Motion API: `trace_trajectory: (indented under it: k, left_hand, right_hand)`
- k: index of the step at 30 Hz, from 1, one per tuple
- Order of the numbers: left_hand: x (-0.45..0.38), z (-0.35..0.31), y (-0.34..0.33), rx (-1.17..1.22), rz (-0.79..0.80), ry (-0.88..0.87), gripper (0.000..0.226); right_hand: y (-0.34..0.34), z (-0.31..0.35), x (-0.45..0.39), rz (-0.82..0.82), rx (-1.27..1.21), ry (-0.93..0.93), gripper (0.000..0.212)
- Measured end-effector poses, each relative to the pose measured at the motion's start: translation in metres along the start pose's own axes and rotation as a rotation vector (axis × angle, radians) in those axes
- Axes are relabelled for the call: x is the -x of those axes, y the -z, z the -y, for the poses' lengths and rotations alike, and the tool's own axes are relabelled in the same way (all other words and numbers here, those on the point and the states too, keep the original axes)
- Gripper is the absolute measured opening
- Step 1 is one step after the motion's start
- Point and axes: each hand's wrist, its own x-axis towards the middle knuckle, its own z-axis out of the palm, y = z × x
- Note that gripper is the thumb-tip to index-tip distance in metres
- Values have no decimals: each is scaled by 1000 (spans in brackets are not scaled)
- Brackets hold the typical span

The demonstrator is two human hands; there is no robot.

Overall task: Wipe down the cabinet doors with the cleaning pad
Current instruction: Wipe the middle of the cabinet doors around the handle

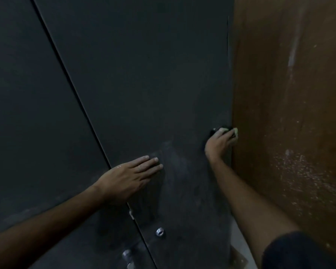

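Cleaning pad (pixel 234 131): a pale yellow-green soft pad, mostly hidden in the fist, pressed to the far right edge of the right-hand door, just beside the brown wall.
Right hand (pixel 220 142): closed around the pad, knuckles towards the camera, only a corner of the pad peeking past the fingers; a dark shape shows just above the fingers, too dim to identify.
Left hand (pixel 128 176): holds nothing — palm flat, fingers straight and together, resting on the same door near the seam, seemingly bracing it.
Right cabinet door (pixel 153 84): a tall matte dark-grey flat panel; a paler, smeary patch lies between the two hands and runs down towards the bottom, which I take for wiping marks or damp residue.
Left cabinet door (pixel 27 94): a matching dark-grey panel beyond the thin seam; its upper part looks even, with a faint lighter smudge low down.
Progress: judging by the smears, the lower middle of the right door is being worked; its upper part and most of the left door show no clear marks — probably still to do.
Fittings: a small round silver metal knob (pixel 160 232) sits low on the right door.
Room: a brown wall (pixel 289 113) with white flecks and streaks stands at the right; the light is dim.
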Motion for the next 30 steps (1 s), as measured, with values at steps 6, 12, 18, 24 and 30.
trace_trajectory:
  k: [6, 12, 18, 24, 30]
  left_hand:
    - [1, 1, -6, -27, -33, -19, 59]
    - [0, 0, -4, -37, -82, -34, 54]
    - [0, 0, -5, 13, -82, -17, 55]
    - [0, -1, 0, -32, -33, -1, 57]
    - [-1, -1, -1, -55, -5, -17, 55]
  right_hand:
    - [-14, -26, 89, 60, 105, 460, 64]
    - [4, -12, 2, -4, 33, 43, 57]
    - [-3, -63, 100, 161, 125, 413, 64]
    - [1, -18, 18, 29, 52, 47, 58]
    - [0, -63, 125, 199, 191, 521, 64]
